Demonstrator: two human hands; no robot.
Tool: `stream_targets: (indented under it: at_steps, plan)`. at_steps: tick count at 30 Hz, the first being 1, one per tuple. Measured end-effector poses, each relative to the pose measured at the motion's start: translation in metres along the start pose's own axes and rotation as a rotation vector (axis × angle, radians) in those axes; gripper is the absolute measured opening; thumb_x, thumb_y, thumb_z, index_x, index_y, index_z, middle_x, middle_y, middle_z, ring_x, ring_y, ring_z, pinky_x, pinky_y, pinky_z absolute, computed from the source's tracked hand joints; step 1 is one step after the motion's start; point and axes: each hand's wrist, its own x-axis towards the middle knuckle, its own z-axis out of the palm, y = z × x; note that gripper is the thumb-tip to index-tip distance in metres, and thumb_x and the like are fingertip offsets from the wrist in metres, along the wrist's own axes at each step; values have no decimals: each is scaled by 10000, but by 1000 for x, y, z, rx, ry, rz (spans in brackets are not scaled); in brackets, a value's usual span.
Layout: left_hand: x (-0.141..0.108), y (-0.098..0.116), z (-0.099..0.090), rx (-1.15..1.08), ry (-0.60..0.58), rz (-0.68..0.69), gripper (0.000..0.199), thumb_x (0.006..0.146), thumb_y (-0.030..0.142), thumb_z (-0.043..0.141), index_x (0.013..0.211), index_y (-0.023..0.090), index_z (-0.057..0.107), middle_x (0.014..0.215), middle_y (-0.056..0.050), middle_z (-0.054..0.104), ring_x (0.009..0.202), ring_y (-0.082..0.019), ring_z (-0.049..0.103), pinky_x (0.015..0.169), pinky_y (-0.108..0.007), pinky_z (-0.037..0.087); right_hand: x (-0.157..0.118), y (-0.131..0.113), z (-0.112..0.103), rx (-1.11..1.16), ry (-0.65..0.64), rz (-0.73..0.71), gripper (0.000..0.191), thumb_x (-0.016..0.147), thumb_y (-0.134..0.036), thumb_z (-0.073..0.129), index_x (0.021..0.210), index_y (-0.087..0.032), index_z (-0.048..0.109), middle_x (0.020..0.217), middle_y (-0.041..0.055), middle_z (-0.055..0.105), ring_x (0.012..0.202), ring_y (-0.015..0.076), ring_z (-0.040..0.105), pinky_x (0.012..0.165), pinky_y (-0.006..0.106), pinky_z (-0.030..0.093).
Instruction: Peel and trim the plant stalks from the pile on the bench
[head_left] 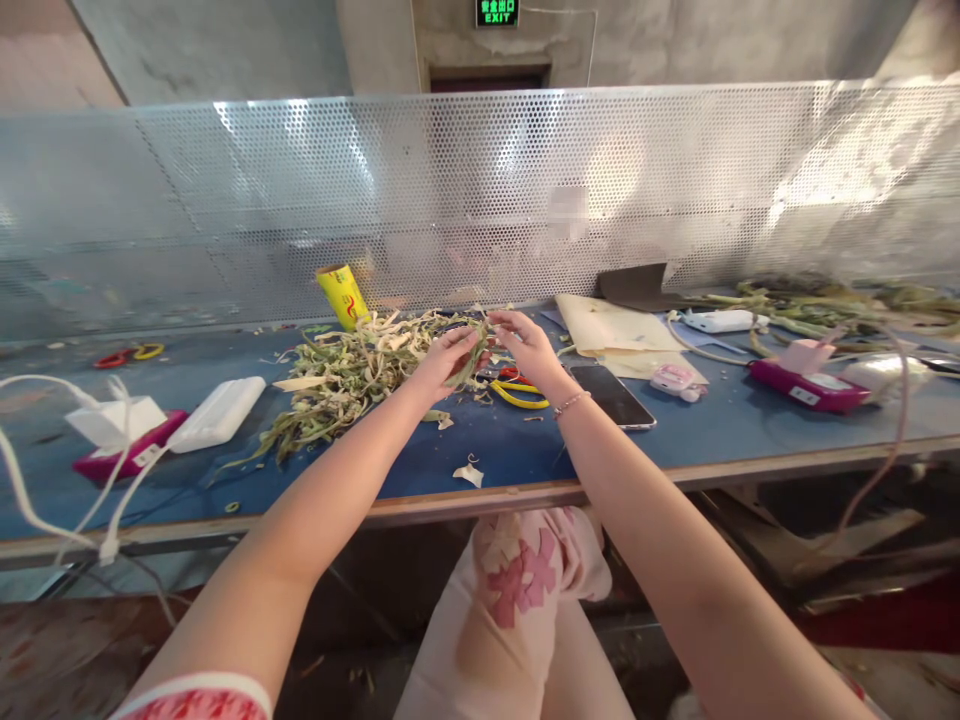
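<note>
My left hand (pixel 444 362) is closed around a small bunch of withered green plant stems (pixel 468 368), held just above the blue table. My right hand (pixel 529 348), with a bracelet at the wrist, meets it from the right, its fingers bent and pinching at the upper end of the same bunch. Beside my left hand spreads a heap of dried plant stalks (pixel 352 375), green and straw-coloured. Scissors with yellow and red handles (pixel 521 402) lie under my hands, their blades partly hidden. Right of them rests a dark phone (pixel 611 395).
A tilted yellow can (pixel 342 296) stands behind the heap. Second scissors (pixel 127 355), a white power bank (pixel 217 413) and cables lie left. Paper sheets (pixel 619 330), a pink case (pixel 677 380) and a magenta box (pixel 808 385) are right. A perforated metal panel (pixel 480 200) closes the back.
</note>
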Motion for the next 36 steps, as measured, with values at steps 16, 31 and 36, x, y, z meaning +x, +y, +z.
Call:
stream_targets:
  at_steps: [16,31,36]
  plan:
    - [-1,9,-7,112,15,-174,142,686,28,530,804,93,572,718,-56,642,553,-90,586,586,-230,481,3,7,3,239,82,258,92,725,-149,444,793,-196,486,796,-9,527,728,87,528,658,241,472]
    - [8,-4,-16,665,123,139,197,702,289,596,713,169,441,635,27,546,547,-90,519,577,-247,403,5,12,2,414,143,268,60,722,-165,488,757,-210,470,817,-10,529,706,76,500,677,247,488]
    - [7,-6,-10,509,118,107,162,743,155,513,728,189,355,611,39,555,459,-67,461,519,-220,369,5,14,4,384,133,251,63,719,-151,462,754,-203,473,815,-6,529,726,79,499,663,235,484]
